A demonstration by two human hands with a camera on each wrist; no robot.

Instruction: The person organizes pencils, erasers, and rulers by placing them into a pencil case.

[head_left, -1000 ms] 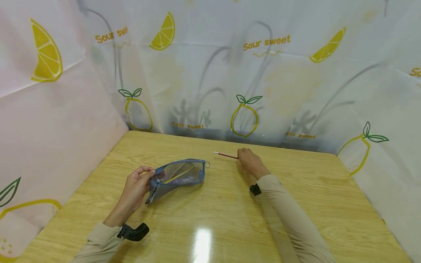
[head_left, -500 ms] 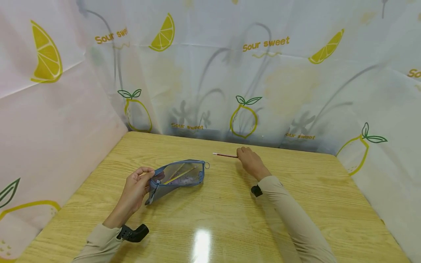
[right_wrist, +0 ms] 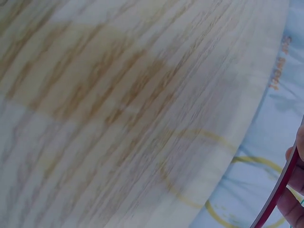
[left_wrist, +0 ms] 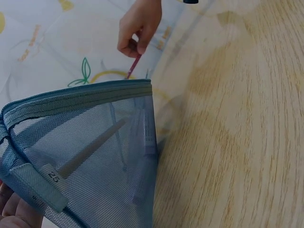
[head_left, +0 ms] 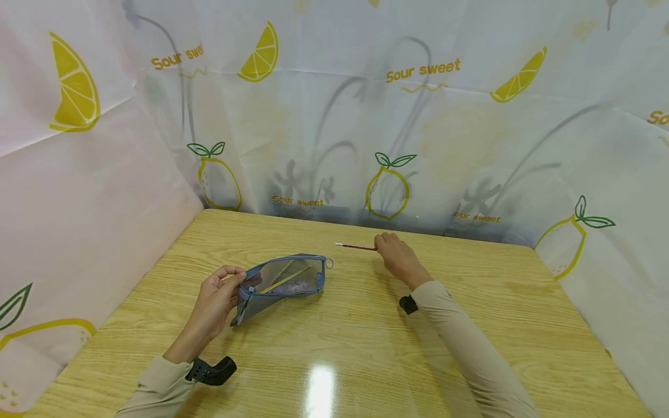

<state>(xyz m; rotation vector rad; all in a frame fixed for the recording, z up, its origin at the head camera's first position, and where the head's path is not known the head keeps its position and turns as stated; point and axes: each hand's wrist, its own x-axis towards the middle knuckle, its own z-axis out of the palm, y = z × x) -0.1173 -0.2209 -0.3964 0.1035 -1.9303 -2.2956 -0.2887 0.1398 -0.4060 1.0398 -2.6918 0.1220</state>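
A blue-edged mesh pencil case (head_left: 261, 302) is held by its left end in my left hand (head_left: 214, 296), thumb over the rim. Its zipped mouth gapes, and a yellow pencil (head_left: 286, 279) shows inside. Through the mesh wall (left_wrist: 95, 190) in the left wrist view, pale pen-like shapes (left_wrist: 142, 175) also appear, only dimly. To the right, above the table, my right hand (head_left: 398, 259) pinches a thin dark red pencil (head_left: 358, 247) by one end; its whitish end points left toward the case. The right wrist view catches only the pencil's red shaft (right_wrist: 280, 185) and some fingers (right_wrist: 292, 204).
The wood-grain table (head_left: 334, 331) stretches around both hands. Lemon-printed white sheets (head_left: 324, 116) stand as walls behind it and at its sides. A black wrist mount (head_left: 211, 370) sits on the left wrist, another (head_left: 408, 305) on the right.
My right hand has shifted very slightly left with the pencil, whose whitish end is now a little nearer the pencil case. The left hand and case stay put.
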